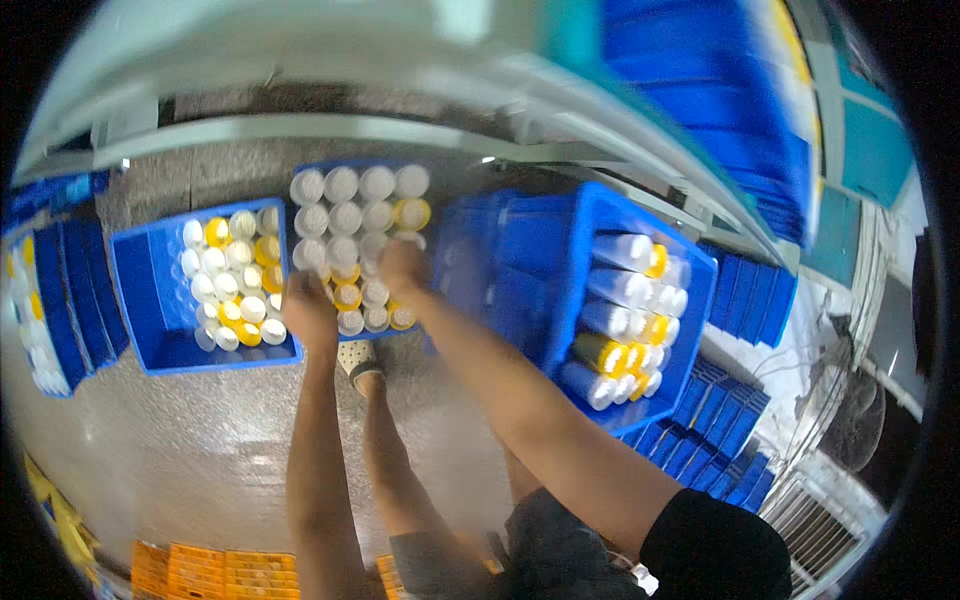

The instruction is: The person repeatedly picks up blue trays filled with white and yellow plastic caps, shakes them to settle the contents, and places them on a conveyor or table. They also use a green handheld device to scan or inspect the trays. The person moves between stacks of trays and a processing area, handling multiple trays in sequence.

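- Left hand (312, 312): fingers curled at lower left edge of the middle bottle block; can't tell if gripping.
- Right hand (404, 268): over right side of same block; fingers blurred, partly hidden, grasp can't be told.
- Middle bottles (343, 222): upright in tight rows, centre of frame, round white ends up, some yellow; little finger room between.
- Blue rim (345, 163) shows along the block's top edge.
- Left crate (150, 290): bottles packed right, blue bottom showing left; right rim just beside the left hand.
- Right crate (578, 240): right of centre, white and yellow bottles inside; well apart from right hand.
- Shoe (355, 358): just below middle block.
- Floor (215, 430): open stretch, lower left.
- Pale rail (320, 130): crosses above the block, bounding reach upward.
- Orange crates (215, 572): bottom edge.
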The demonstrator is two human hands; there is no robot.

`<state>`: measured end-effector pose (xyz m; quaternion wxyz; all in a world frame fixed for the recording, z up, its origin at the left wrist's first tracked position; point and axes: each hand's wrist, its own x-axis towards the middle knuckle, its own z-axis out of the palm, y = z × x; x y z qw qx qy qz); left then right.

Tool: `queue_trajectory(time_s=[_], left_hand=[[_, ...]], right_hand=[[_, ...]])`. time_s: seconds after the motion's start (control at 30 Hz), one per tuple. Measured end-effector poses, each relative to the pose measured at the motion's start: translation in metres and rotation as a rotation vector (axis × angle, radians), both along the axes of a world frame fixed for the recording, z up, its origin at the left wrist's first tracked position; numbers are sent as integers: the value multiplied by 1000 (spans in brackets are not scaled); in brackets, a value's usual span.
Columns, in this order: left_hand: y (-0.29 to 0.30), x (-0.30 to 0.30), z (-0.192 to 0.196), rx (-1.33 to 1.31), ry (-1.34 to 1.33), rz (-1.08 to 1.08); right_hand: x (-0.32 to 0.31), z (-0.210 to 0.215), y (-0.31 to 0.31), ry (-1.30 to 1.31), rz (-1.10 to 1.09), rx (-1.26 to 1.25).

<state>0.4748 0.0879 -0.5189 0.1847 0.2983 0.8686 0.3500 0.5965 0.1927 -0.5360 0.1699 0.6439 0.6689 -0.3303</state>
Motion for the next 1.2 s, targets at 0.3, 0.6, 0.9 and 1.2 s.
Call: queue_trajectory(time_s=[0.3,0.6,0.9,1.2], left_hand=[[136,193,343,465,-131,-298],[347,385,439,401,459,-700],[378,416,421,8,526,-716],[250,345,510,619,227,-526]], right_hand=[[197,378,76,694,-85,811],[461,486,268,-161,-292,743],[484,469,305,-193,-131,589],[457,573,215,89,-29,877]])
